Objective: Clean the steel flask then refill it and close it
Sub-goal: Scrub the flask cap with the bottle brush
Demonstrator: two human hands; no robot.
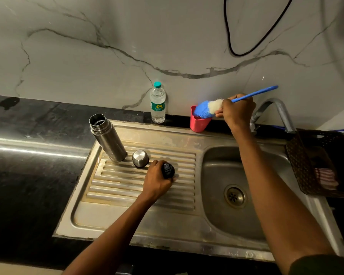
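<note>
The open steel flask [107, 137] stands upright at the back left of the ribbed drainboard [127, 193]. Its steel cup lid [140, 158] rests upside down just right of it. My left hand [157, 180] rests on the drainboard, closed around the black inner stopper [167, 170]. My right hand [236, 113] holds a blue bottle brush [206, 109] by its handle, with the blue and white bristles over the mouth of a pink cup [199, 123] at the wall. A plastic water bottle [157, 103] with a teal cap stands against the wall.
The sink basin [234, 193] with its drain lies right of the drainboard. A steel tap [274, 111] curves over it at the back. A dark perforated basket [322, 163] hangs at the basin's right edge. Black counter [28, 155] extends left; a black cable [246, 36] loops on the wall.
</note>
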